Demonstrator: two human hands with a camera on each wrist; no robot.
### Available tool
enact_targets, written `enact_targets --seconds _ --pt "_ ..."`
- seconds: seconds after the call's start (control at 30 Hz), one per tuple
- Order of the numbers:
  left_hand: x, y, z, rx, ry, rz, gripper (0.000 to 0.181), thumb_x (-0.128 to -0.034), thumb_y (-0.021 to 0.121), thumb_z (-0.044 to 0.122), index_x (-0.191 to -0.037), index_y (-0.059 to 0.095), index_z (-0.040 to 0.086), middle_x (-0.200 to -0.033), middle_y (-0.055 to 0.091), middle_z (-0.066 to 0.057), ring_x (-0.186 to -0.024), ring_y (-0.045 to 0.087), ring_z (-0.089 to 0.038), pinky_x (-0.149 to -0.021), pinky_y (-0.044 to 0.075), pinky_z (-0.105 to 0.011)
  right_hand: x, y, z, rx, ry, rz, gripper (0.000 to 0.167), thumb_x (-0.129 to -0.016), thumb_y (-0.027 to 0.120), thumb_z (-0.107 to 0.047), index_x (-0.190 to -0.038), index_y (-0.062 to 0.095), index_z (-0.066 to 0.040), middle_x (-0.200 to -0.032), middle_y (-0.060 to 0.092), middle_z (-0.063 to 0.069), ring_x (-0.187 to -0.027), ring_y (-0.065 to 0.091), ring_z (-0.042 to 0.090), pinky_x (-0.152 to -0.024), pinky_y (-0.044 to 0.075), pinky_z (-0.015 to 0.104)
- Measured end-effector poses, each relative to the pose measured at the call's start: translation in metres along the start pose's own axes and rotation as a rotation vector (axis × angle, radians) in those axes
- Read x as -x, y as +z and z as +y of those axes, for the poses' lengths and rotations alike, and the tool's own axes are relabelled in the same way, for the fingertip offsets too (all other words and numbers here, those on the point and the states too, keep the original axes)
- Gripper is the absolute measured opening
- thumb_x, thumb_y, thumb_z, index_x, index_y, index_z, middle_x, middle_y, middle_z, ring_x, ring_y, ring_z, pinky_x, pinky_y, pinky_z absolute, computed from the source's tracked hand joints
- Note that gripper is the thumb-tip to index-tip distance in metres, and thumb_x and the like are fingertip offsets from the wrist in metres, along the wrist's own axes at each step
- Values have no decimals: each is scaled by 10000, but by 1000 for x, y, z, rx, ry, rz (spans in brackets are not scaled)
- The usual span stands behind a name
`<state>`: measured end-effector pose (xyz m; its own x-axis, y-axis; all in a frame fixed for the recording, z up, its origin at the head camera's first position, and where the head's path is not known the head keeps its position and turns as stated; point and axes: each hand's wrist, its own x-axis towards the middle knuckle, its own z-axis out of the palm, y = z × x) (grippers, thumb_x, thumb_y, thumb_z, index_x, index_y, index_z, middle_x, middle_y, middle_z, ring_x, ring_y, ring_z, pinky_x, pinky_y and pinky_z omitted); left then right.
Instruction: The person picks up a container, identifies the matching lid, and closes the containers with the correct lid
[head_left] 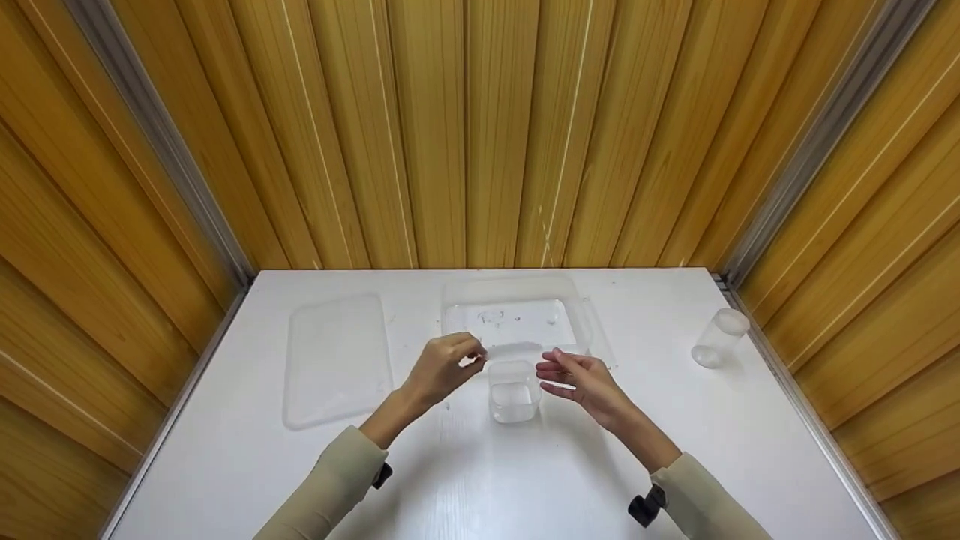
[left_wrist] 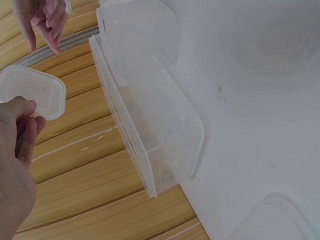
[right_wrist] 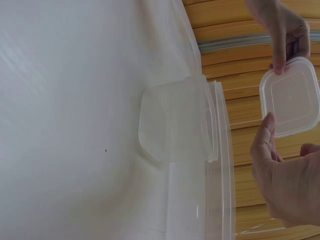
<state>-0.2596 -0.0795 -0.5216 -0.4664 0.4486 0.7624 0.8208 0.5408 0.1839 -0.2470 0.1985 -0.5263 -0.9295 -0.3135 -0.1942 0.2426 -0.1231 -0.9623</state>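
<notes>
You faced a wall (head_left: 495, 135) of yellow-brown wood-patterned panels, with a grey metal post (head_left: 171, 142) at its left corner. On your white table (head_left: 765, 427), a large clear box (head_left: 517, 287) sat near the back edge, a big flat translucent lid (head_left: 337, 360) lay to its left, and a clear jar (head_left: 718, 339) stood upright near the right edge.

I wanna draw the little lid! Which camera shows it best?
The right wrist view: the small lid faces the camera, nearly whole. The left wrist view cuts it off, with the left hand covering part. The head view shows it faintly, slanted.
</notes>
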Motion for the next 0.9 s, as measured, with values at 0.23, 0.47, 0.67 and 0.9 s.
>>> enact_targets --seconds 0.23,0.47,0.67,0.9 --pt "4 5 3 -96 104 -62 189 -744 848 -52 -777 723 87 -796 745 -8 -744 730 -132 -678 601 -204 -1 0 -1 -5 9 11 359 -1042 597 -188 -1268 619 90 -967 742 -6 -951 735 128 -909 612 305" --pt "9 10 4 -151 209 -54 157 -775 842 -30 -832 744 78 -852 747 -10 -801 730 -130 -745 607 -205 0 0 1 43 -9 28 373 -989 676 -142 -1266 640 105 -1003 755 -6 -927 728 126 -882 616 287" --pt "13 15 8 -155 90 -48 188 -760 872 12 -888 754 84 -929 725 -21 -871 721 -151 -771 609 -230 -2 0 5 57 4 68 416 -955 701 -62 -1306 602 138 -985 745 -28 -884 701 81 -847 615 255" --pt "13 18 18 127 -497 -121 152 -858 760 -32 -1010 760 -30 -911 774 -119 -741 752 -194 -641 598 -203 -3 2 10 71 -26 105 425 -946 698 -29 -1300 582 175 -972 756 -5 -881 719 80 -831 615 242"
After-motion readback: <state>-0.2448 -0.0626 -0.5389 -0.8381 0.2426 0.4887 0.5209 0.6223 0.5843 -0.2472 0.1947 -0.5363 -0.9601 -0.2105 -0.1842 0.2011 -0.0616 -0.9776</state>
